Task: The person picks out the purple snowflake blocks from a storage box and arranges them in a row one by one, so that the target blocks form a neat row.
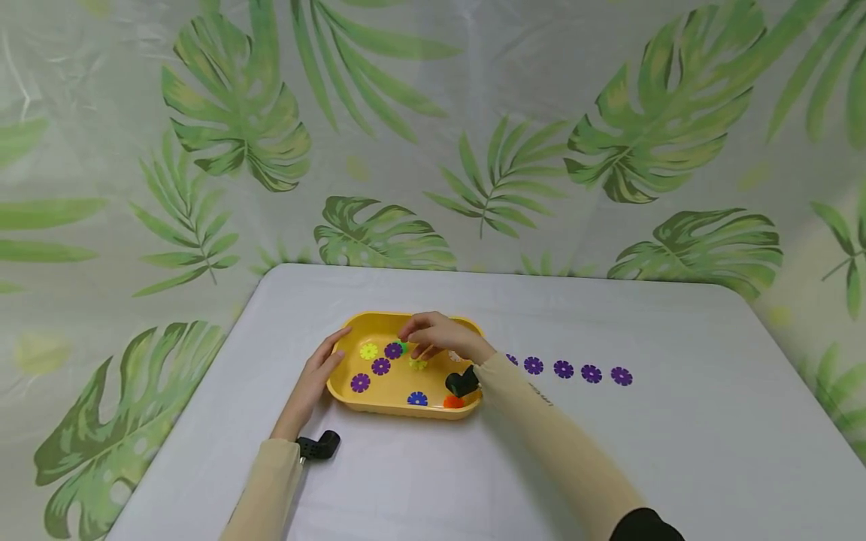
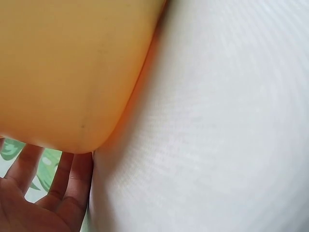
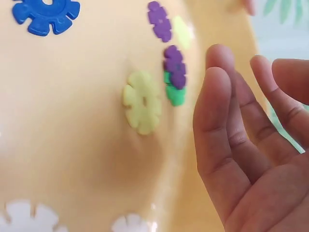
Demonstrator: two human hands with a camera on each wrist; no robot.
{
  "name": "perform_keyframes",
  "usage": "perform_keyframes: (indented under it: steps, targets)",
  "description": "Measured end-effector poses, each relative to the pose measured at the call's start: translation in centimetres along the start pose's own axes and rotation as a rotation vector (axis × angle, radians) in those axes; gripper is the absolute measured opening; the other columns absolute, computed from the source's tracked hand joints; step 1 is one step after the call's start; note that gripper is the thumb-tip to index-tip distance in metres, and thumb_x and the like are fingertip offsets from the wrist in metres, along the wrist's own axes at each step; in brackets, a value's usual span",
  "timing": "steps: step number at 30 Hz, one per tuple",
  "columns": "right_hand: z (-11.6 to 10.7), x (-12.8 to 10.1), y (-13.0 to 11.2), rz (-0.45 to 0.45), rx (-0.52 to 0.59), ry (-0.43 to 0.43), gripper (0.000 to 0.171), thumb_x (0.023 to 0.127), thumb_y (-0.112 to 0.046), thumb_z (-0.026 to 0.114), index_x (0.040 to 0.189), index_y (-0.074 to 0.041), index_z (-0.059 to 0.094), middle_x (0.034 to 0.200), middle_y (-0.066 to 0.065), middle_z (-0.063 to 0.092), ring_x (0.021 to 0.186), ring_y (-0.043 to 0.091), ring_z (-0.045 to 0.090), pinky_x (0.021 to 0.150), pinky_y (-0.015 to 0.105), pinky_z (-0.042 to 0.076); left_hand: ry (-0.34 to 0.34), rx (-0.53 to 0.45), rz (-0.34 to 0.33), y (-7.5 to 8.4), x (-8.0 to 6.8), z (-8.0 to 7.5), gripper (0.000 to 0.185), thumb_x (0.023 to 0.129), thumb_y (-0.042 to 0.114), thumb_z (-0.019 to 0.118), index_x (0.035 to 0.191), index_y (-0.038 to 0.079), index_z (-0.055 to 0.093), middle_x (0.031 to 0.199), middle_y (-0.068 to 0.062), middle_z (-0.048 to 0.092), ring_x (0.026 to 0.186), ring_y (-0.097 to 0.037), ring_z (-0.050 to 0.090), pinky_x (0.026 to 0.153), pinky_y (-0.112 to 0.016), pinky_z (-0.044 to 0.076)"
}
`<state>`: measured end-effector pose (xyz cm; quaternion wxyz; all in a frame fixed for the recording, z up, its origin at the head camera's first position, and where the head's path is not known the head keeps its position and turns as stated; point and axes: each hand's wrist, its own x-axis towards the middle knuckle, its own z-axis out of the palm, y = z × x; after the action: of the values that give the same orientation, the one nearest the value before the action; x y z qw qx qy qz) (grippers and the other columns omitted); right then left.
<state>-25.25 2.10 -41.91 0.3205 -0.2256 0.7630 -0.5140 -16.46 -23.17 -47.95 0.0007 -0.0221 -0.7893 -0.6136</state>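
A yellow tray (image 1: 406,411) holds several flower-shaped plastic discs. My left hand (image 1: 313,383) holds the tray's left end, and its fingers (image 2: 77,181) lie against the outer wall in the left wrist view. Over the tray's middle hovers my right hand (image 1: 443,336), its fingers loosely bent and nothing visible between them. Near it in the right wrist view lie a yellow disc (image 3: 143,103) and a purple disc (image 3: 175,67) partly covering a green disc (image 3: 175,95). A blue disc (image 1: 417,399) and an orange disc (image 1: 454,403) lie toward the tray's near side.
Several purple discs (image 1: 564,369) form a row on the white table (image 1: 676,451) right of the tray; my right forearm hides part of the row's left end. White discs (image 3: 29,218) lie in the tray. A leaf-print cloth (image 1: 494,180) hangs behind the table.
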Motion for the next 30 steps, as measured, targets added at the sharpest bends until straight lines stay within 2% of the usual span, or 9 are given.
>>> perform_keyframes:
  steps: [6, 10, 18, 21, 24, 30]
  targets:
    - [1.5, 1.8, 0.0, 0.049, -0.027, 0.001, 0.032, 0.095, -0.004, 0.049, 0.124, 0.004, 0.055, 0.124, 0.018, 0.058, 0.091, 0.035, 0.065, 0.078, 0.037, 0.056, -0.004, -0.002, 0.000, -0.2, 0.0, -0.1, 0.043, 0.104, 0.026, 0.040, 0.147, 0.021, 0.039, 0.156, -0.004, 0.025, 0.143, -0.024, 0.017, 0.115, -0.047, 0.014]
    - [2.2, 2.7, 0.2, 0.057, -0.060, -0.022, 0.036, 0.092, 0.001, 0.047, 0.126, 0.003, 0.056, 0.119, 0.016, 0.059, 0.087, 0.034, 0.065, 0.077, 0.037, 0.057, -0.012, -0.018, -0.011, 0.1, 0.0, -0.1, 0.043, 0.104, 0.024, 0.039, 0.148, 0.019, 0.038, 0.156, -0.005, 0.023, 0.143, -0.025, 0.016, 0.116, -0.047, 0.013]
    - [2.7, 3.0, 0.3, 0.058, -0.055, -0.038, 0.038, 0.087, 0.008, 0.045, 0.123, 0.006, 0.058, 0.112, 0.017, 0.058, 0.077, 0.026, 0.062, 0.077, 0.034, 0.057, -0.035, -0.005, -0.029, 2.9, -0.9, 0.1, 0.045, 0.104, 0.017, 0.038, 0.149, 0.010, 0.034, 0.156, -0.012, 0.020, 0.143, -0.030, 0.015, 0.115, -0.048, 0.014]
    - [2.8, 2.9, 0.4, 0.058, -0.040, -0.035, 0.034, 0.089, 0.010, 0.045, 0.120, 0.007, 0.058, 0.109, 0.018, 0.058, 0.077, 0.026, 0.062, 0.078, 0.035, 0.057, -0.035, -0.002, -0.038, 3.2, -1.1, 0.1, 0.045, 0.104, 0.017, 0.037, 0.149, 0.011, 0.034, 0.157, -0.011, 0.021, 0.143, -0.029, 0.015, 0.115, -0.048, 0.015]
    - [3.0, 2.9, 0.4, 0.043, -0.053, -0.031, 0.029, 0.089, 0.012, 0.047, 0.115, 0.008, 0.060, 0.099, 0.018, 0.059, 0.076, 0.027, 0.063, 0.077, 0.036, 0.057, -0.034, -0.008, -0.029, 3.2, -1.1, 0.1, 0.045, 0.104, 0.016, 0.037, 0.148, 0.010, 0.035, 0.156, -0.012, 0.021, 0.143, -0.029, 0.015, 0.115, -0.048, 0.014]
    - [2.9, 2.7, 0.6, -0.005, -0.123, -0.005, 0.018, 0.092, 0.009, 0.049, 0.104, 0.009, 0.062, 0.077, 0.014, 0.062, 0.061, 0.021, 0.059, 0.062, 0.030, 0.057, -0.033, -0.019, -0.025, 3.0, -1.1, 0.0, 0.044, 0.104, 0.017, 0.038, 0.148, 0.011, 0.035, 0.156, -0.011, 0.022, 0.143, -0.029, 0.016, 0.115, -0.048, 0.015]
